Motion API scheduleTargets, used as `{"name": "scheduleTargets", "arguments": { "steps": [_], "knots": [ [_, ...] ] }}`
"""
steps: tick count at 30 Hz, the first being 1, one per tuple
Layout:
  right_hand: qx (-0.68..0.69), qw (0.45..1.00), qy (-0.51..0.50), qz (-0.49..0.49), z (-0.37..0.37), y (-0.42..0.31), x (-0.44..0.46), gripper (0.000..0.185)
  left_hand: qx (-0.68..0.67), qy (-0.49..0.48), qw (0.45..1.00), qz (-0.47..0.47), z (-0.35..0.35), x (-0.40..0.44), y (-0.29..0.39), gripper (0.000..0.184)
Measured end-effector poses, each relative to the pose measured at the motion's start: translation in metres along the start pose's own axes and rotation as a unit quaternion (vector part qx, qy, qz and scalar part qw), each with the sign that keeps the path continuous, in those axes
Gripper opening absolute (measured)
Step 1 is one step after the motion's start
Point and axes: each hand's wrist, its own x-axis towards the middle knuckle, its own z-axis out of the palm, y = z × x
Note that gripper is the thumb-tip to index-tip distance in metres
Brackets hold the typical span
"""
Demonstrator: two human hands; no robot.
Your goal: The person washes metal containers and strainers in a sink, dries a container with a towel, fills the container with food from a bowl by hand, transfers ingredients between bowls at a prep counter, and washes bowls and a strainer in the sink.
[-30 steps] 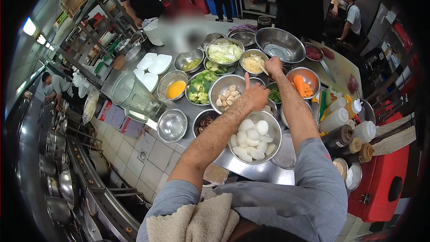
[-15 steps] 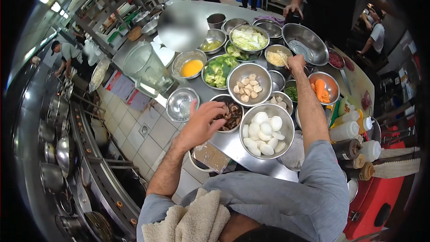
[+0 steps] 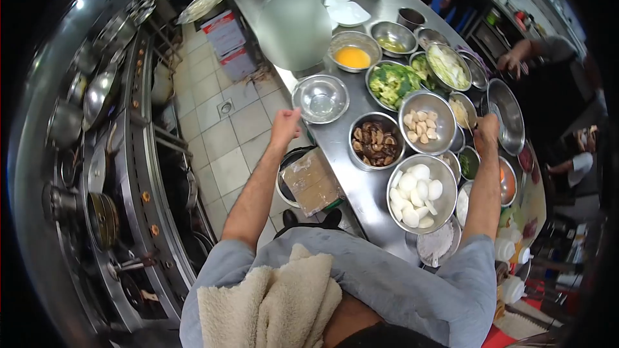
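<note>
My left hand [image 3: 285,127] is closed at the table's edge, beside the near left rim of a steel bowl [image 3: 320,98] that looks clear inside. Whether it holds anything is hidden. My right hand [image 3: 487,131] is also closed, at the near right rim of a small bowl of pale yellow shreds [image 3: 459,113]; what its fingers grip is hidden. Between my arms stand a bowl of peeled boiled eggs [image 3: 414,192], a bowl of cut brown mushrooms [image 3: 375,144] and a bowl of pale chunks [image 3: 423,127]. A bowl of white powder [image 3: 436,245] sits near my right elbow.
Farther back are broccoli [image 3: 392,84], beaten egg [image 3: 353,57], chopped cabbage [image 3: 449,72] and white plates [image 3: 349,13]. A large bowl [image 3: 506,117] stands right. Bottles [image 3: 509,249] are by my right arm. A stove [image 3: 138,200] runs along the left. Another person's hand [image 3: 512,58] is across the table.
My left hand has left the mushroom bowl, moved left and closed. The right hand stays beside the bowl of shreds. The camera view has turned toward the stove and floor.
</note>
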Motion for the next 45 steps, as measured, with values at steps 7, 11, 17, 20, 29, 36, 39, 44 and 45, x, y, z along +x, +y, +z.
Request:
{"name": "scheduleTargets", "arguments": {
  "steps": [7, 11, 17, 20, 29, 36, 39, 44, 45],
  "knots": [
    [0.199, 0.967, -0.101, -0.123, -0.044, -0.038, 0.035, 0.026, -0.221, -0.045, 0.974, 0.017, 0.020, 0.033, -0.042, 0.023],
    [0.315, 0.914, -0.173, -0.191, -0.079, -0.152, -0.018, 0.035, -0.167, -0.040, 0.983, 0.062, -0.030, -0.015, -0.044, 0.023],
    [0.388, 0.775, -0.348, -0.358, -0.060, -0.315, -0.167, 0.032, -0.127, 0.026, 0.987, 0.092, -0.188, -0.127, -0.056, 0.021],
    [0.374, 0.712, -0.406, -0.434, -0.036, -0.388, -0.270, 0.031, -0.066, 0.112, 0.987, 0.098, -0.275, -0.212, -0.052, 0.021],
    [0.318, 0.436, -0.622, -0.568, -0.021, -0.514, -0.604, 0.032, -0.035, 0.414, 0.893, 0.175, -0.437, -0.468, -0.111, 0.020],
    [0.278, 0.195, -0.724, -0.600, -0.042, -0.521, -0.828, 0.028, -0.148, 0.677, 0.707, 0.144, -0.443, -0.678, -0.178, 0.013],
    [0.255, 0.088, -0.784, -0.559, -0.054, -0.488, -0.909, 0.028, -0.246, 0.765, 0.572, 0.162, -0.410, -0.737, -0.213, 0.011],
    [0.169, -0.016, -0.842, -0.513, -0.065, -0.411, -1.018, 0.026, -0.299, 0.844, 0.438, 0.080, -0.362, -0.805, -0.262, 0.030],
    [0.145, -0.009, -0.851, -0.505, -0.071, -0.395, -1.035, 0.026, -0.308, 0.854, 0.410, 0.087, -0.354, -0.813, -0.269, 0.038]
  ]
}}
